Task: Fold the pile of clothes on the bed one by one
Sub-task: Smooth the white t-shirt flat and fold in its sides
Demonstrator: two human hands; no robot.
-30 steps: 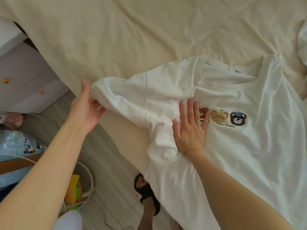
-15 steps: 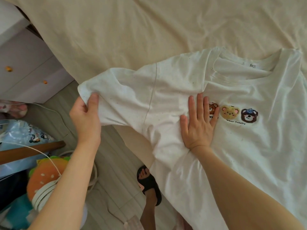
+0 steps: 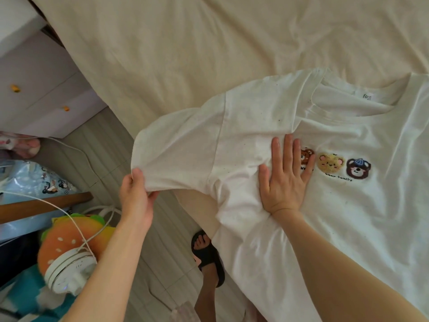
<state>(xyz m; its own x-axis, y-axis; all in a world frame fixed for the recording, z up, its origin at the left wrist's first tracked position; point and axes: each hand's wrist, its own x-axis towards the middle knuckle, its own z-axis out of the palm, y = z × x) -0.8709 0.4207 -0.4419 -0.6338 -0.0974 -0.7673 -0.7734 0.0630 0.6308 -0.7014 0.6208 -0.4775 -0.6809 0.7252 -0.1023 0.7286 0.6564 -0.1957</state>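
**On the bed's edge, a sleeve mid-fold**

Across the bed (image 3: pixel 209 54) lies the white T-shirt (image 3: pixel 348 205), face up. The right hand (image 3: pixel 284 180) presses flat, fingers spread; the left hand (image 3: pixel 137 196) pinches the sleeve (image 3: pixel 176 154) hem. Uneven pulling would likely bunch the cloth under the palm.

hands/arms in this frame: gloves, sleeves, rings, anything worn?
Nothing worn that shows. The left hand and right hand are bare: no gloves, rings, watch or bands visible. Both forearms are uncovered up to the frame edge, so no sleeve is in view. Nails look short and unpainted, as far as the picture shows.
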